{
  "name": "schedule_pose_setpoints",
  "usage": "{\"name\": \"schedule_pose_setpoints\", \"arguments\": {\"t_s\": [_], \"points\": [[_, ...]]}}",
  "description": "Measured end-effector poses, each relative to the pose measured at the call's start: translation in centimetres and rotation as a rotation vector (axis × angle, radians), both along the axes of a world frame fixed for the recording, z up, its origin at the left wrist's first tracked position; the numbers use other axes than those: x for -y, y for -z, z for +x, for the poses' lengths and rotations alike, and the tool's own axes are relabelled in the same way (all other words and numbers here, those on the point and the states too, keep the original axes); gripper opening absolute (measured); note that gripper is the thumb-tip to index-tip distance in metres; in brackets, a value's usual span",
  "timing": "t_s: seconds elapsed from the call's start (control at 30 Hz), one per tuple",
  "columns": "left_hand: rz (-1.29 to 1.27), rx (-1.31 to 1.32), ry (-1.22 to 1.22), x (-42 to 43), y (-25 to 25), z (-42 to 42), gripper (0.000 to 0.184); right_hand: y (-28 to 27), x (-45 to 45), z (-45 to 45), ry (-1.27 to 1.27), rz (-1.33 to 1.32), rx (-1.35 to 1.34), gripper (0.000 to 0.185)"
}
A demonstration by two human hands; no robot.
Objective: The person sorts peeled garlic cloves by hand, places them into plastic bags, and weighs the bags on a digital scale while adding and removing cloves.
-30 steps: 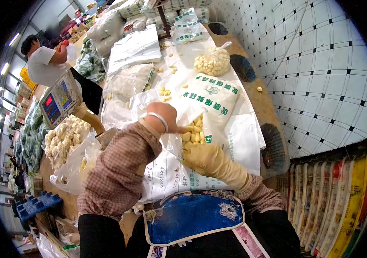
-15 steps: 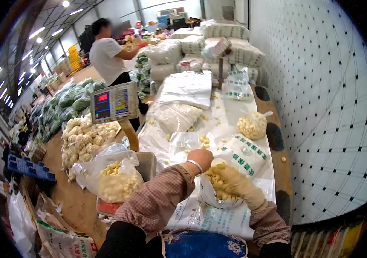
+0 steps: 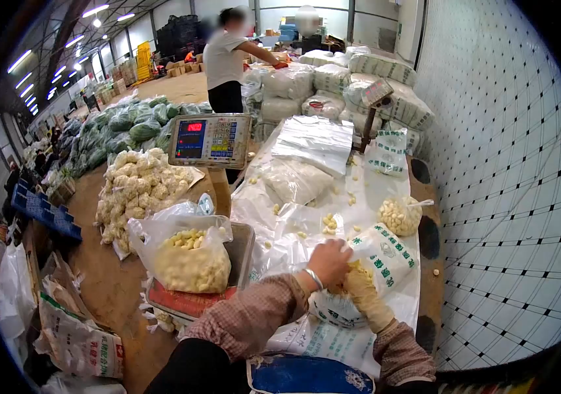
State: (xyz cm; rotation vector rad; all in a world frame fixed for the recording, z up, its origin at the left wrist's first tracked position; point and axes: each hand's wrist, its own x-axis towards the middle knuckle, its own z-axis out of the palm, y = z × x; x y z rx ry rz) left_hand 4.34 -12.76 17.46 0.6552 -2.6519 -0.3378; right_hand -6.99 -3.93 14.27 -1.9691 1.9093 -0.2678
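Observation:
A white printed plastic bag (image 3: 334,312) of peeled garlic cloves stands in front of me, its mouth mostly covered by my hands. My left hand (image 3: 330,264), bare with a bracelet at the wrist, is closed at the bag's mouth. Facing it, my right hand (image 3: 363,299) in a pale yellow glove grips the other side of the rim, fingertips partly hidden. On the scale (image 3: 241,253) to the left sits a clear bag of peeled garlic (image 3: 195,262). A tied bag of cloves (image 3: 399,217) rests at the right.
The scale's display (image 3: 209,140) rises at left, beside a heap of garlic-like bulbs (image 3: 139,187). Loose cloves (image 3: 330,223) and a stack of plastic bags (image 3: 313,141) lie ahead. Full sacks (image 3: 385,98) are piled behind; a person in white (image 3: 224,62) stands there. A tiled wall (image 3: 504,197) bounds the right.
My right hand has come up from the cloves to the bag's mouth, closer to my left hand. The view has shifted left. The person behind has an arm stretched over the sacks.

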Motion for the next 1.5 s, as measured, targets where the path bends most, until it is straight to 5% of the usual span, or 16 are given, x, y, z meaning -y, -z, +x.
{"name": "schedule_pose_setpoints", "arguments": {"t_s": [0.07,0.17,0.23,0.3,0.33,0.53,0.7,0.8,0.9,0.97,1.07,1.13,1.27,1.4,1.47,1.5], "points": [[-0.228,-0.164,0.212,-1.8,0.5,0.6,0.025,2.3,-0.6,-0.2,0.093,-0.434,0.335,0.040],[-0.200,-0.171,0.281,-4.5,0.3,2.7,0.023,3.7,-2.4,0.3,-0.060,-0.662,-0.011,0.046],[-0.082,0.037,0.272,-5.2,-0.3,4.1,0.026,3.5,-1.9,0.8,-0.077,-0.690,0.020,0.040],[-0.076,0.023,0.209,-5.6,0.1,4.9,0.030,3.7,-0.5,0.6,-0.047,-0.481,-0.193,0.029],[-0.080,0.025,0.176,-5.7,0.1,5.4,0.031,3.8,0.2,0.5,-0.029,-0.469,-0.047,0.019],[-0.081,-0.060,0.154,-6.3,-0.4,7.5,0.033,5.1,0.8,-0.6,-0.097,-0.549,0.218,0.022],[-0.083,-0.165,0.123,-6.0,-2.1,10.0,0.039,2.0,-0.6,-0.1,-0.099,-0.615,0.148,0.023],[-0.065,-0.325,0.074,-5.1,-3.2,13.0,0.041,2.6,-1.6,-0.6,0.370,-0.428,0.754,0.014],[-0.156,-0.479,-0.063,-3.1,-4.1,17.6,0.037,-0.4,-2.3,-1.2,0.366,-0.504,0.754,0.015],[-0.211,-0.609,-0.208,-1.3,-4.2,21.5,0.037,-4.3,-3.1,-1.0,0.659,-0.342,0.755,0.015],[-0.443,-0.645,-0.619,1.5,-4.3,27.8,0.048,-7.2,-1.9,-0.5,0.589,-0.543,0.785,0.011],[-0.493,-0.667,-0.857,3.0,-4.6,31.2,0.055,-9.8,0.0,0.7,0.322,-0.724,0.730,0.013],[-0.438,-0.635,-1.051,6.0,-3.0,34.7,0.048,-14.9,5.5,10.9,-0.013,-0.577,0.844,0.019],[-0.138,-0.587,-0.922,7.9,-1.3,36.9,0.029,-12.5,14.3,20.1,-0.413,-0.539,0.717,0.014],[0.443,-1.036,-0.605,8.4,-0.5,37.0,0.014,-11.3,17.7,24.4,-0.535,-0.315,0.593,0.019],[0.438,-1.040,-0.601,8.2,-1.0,36.9,0.014,-9.2,19.6,26.1,-0.607,-0.333,0.521,0.020]]}}
